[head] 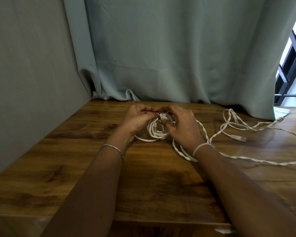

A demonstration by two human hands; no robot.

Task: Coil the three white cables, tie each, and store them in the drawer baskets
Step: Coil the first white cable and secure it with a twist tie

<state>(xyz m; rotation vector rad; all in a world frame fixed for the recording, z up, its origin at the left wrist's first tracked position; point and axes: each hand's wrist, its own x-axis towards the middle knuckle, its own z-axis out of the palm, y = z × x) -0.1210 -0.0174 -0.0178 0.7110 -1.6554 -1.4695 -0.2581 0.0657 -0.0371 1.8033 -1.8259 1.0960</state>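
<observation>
Cable coil (156, 130), white, several loops, is lying on the wooden table (75, 151) at centre, its far edge being pinched between both hands.

Left hand (137, 119) is closing thumb and fingertips on the far-left part of the coil, where a small dark piece (159, 115) is showing against the white strands; what that piece is cannot be told. A thin metal bracelet (112, 148) is sitting on the left wrist.

Right hand (182, 124) is curling over the far-right side of the coil, fingers narrowed onto the bundled strands just beside the left fingertips. A pale band (201, 147) is circling the right wrist.

Twisted cable (246, 159), also white, is running loose from under the right wrist out to the right edge of the table, looping near the right forearm.

Further loose white cable (229, 124) is lying to the right of the hands, well apart from the coil, with one clear plug (238, 138) resting on the table and another plug (234, 117) at the far loop.

Grey-green curtain (161, 57) is hanging behind the table, its hem touching the far edge. Window bars (290, 62) are showing at far right.

No drawer or basket is in view.
</observation>
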